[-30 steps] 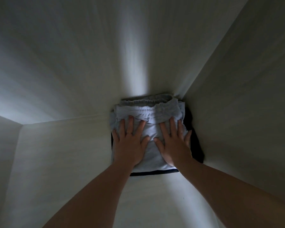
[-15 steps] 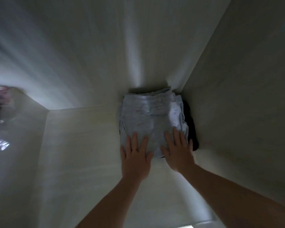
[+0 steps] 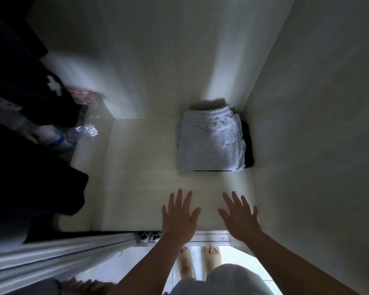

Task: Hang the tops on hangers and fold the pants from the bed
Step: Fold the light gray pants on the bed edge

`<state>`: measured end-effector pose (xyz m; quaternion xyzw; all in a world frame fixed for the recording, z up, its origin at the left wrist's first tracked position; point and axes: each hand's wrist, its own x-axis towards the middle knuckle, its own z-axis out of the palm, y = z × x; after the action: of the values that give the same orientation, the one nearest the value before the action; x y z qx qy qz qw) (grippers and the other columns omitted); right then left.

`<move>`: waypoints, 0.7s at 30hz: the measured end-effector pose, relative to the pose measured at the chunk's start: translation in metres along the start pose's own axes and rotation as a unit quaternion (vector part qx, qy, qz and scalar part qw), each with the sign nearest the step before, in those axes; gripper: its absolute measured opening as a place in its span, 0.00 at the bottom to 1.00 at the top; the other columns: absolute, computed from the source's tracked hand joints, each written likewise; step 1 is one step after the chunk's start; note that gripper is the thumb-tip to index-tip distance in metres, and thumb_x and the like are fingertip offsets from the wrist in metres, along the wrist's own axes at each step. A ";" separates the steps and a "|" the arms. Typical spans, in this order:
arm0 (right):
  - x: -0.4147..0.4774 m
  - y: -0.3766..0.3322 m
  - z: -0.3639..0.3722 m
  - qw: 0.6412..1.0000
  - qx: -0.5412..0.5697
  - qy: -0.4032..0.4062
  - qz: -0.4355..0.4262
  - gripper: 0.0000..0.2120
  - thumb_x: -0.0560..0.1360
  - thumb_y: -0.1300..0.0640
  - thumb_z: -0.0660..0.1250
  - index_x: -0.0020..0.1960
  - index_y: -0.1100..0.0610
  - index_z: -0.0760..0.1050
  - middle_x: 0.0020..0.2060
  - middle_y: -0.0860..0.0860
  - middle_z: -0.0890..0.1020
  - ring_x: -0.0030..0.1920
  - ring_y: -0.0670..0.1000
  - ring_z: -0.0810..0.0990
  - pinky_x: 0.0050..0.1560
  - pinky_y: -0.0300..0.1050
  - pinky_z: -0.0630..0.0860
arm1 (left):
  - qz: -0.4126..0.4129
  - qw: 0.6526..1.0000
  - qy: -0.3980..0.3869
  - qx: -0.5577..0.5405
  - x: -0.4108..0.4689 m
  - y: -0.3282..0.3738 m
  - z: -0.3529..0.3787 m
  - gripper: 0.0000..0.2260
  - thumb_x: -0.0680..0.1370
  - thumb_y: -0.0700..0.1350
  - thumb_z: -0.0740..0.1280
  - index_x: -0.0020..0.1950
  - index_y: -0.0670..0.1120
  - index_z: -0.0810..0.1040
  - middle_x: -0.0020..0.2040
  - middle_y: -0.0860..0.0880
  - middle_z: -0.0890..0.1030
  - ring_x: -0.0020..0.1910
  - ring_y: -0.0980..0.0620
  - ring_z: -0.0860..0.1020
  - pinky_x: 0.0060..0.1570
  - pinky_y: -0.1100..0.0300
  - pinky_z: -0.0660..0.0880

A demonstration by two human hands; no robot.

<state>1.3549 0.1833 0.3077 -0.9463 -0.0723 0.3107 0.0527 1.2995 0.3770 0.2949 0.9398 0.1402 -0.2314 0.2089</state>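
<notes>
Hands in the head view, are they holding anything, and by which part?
Nothing is held. The left hand and right hand are open with fingers spread, apart from the folded light pants on the shelf.

The folded pants (image 3: 210, 141) lie on the shelf (image 3: 136, 167) in its back right corner, on top of another garment (image 3: 248, 145) that sticks out at their right. My left hand (image 3: 179, 218) and right hand (image 3: 240, 218) are side by side near the shelf's front edge, apart from the pile. Hanging clothes (image 3: 30, 156) fill the left.
</notes>
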 end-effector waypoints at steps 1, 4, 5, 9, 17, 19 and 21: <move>-0.010 -0.002 -0.001 1.000 -0.006 0.007 -0.010 0.30 0.83 0.35 0.45 0.82 0.41 0.43 0.82 0.47 0.45 0.82 0.53 0.44 0.77 0.63 0.46 | -0.004 1.000 0.008 -0.004 -0.013 -0.002 -0.002 0.28 0.83 0.65 0.46 0.82 0.60 0.45 0.83 0.53 0.42 0.81 0.48 0.40 0.77 0.42 0.44; -0.035 -0.009 -0.008 0.998 0.021 0.013 -0.055 0.29 0.83 0.36 0.46 0.81 0.40 0.42 0.82 0.46 0.44 0.81 0.52 0.42 0.77 0.61 0.44 | -0.022 0.999 0.036 -0.014 -0.046 -0.011 -0.009 0.28 0.83 0.65 0.46 0.82 0.59 0.46 0.83 0.53 0.43 0.81 0.47 0.40 0.78 0.43 0.46; -0.041 -0.011 -0.009 0.997 0.018 0.018 -0.078 0.29 0.83 0.37 0.47 0.81 0.40 0.42 0.82 0.45 0.44 0.81 0.52 0.41 0.77 0.61 0.43 | -0.031 0.998 0.048 -0.020 -0.058 -0.014 -0.011 0.28 0.83 0.65 0.46 0.82 0.60 0.46 0.83 0.53 0.43 0.81 0.47 0.41 0.78 0.43 0.46; -0.060 -0.014 -0.014 0.987 0.027 0.022 -0.156 0.29 0.83 0.38 0.50 0.81 0.39 0.43 0.82 0.44 0.43 0.81 0.51 0.40 0.78 0.60 0.41 | -0.065 0.992 0.098 -0.042 -0.099 -0.023 -0.012 0.29 0.82 0.66 0.46 0.82 0.61 0.46 0.83 0.53 0.43 0.81 0.48 0.41 0.78 0.43 0.47; -0.110 -0.005 -0.027 0.942 0.011 -0.008 -0.336 0.28 0.83 0.39 0.50 0.80 0.37 0.45 0.81 0.42 0.44 0.81 0.49 0.41 0.78 0.56 0.43 | -0.163 0.948 0.240 -0.130 -0.196 0.018 0.020 0.28 0.82 0.65 0.50 0.81 0.61 0.51 0.82 0.57 0.47 0.81 0.55 0.41 0.78 0.50 0.46; -0.125 -0.005 -0.028 0.925 0.024 -0.014 -0.378 0.28 0.83 0.39 0.51 0.80 0.37 0.45 0.81 0.42 0.45 0.81 0.49 0.43 0.78 0.55 0.45 | -0.185 0.934 0.262 -0.157 -0.223 0.030 0.034 0.29 0.80 0.68 0.47 0.81 0.63 0.49 0.81 0.62 0.45 0.78 0.61 0.37 0.78 0.51 0.46; -0.140 -0.008 -0.028 0.907 0.044 -0.024 -0.418 0.29 0.83 0.40 0.53 0.80 0.38 0.47 0.81 0.42 0.48 0.81 0.49 0.45 0.79 0.53 0.47 | -0.200 0.922 0.284 -0.171 -0.250 0.040 0.047 0.31 0.77 0.72 0.42 0.80 0.65 0.47 0.79 0.66 0.43 0.76 0.65 0.35 0.77 0.52 0.46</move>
<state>1.2595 0.1658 0.4122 -0.8180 -0.4493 0.2859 0.2172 1.0824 0.2784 0.3935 0.8682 0.4163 0.0358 0.2676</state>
